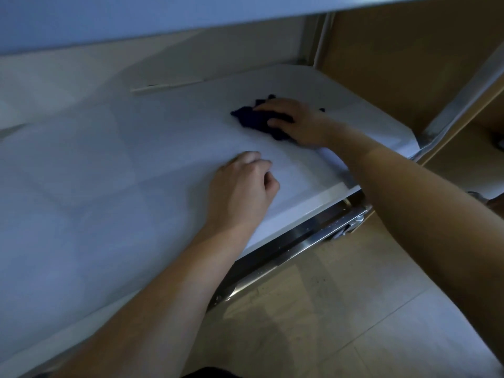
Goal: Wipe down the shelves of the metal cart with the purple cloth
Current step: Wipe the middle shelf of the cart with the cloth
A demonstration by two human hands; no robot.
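1. Your left forearm [169, 282] is nearest the lens. It runs up from the bottom edge and crosses the front of the shelf.

2. Your left hand [242, 184] is knuckles up with the fingers curled in on themselves, holding nothing. It rests on the shelf just behind the front edge.

3. The shelf [95, 173] of the metal cart is broad, flat and pale. You cannot tell whether the white is a liner or the shelf's own surface. It holds both your hands, the purple cloth and a thin pale strip [166, 85]. The strip lies flat toward the back, well apart from the cloth.

4. The purple cloth [253, 120] is dark and bunched. It sits on the far right part of the shelf, near the rear corner, partly under your right hand.

5. Your right hand [297, 122] is palm down on the cloth. Its fingers and thumb are curled round the bunched fabric, holding it against the shelf.

6. Of the cart frame, a shiny metal rail [300, 241] runs below the shelf's front edge. An upright post [313, 42] stands at the rear right corner. The upper shelf [163, 17] is overhead, and its top is out of sight.

7. Around the cart are a pale floor [327, 323] in front and a brown cabinet panel [395, 64] to the right.
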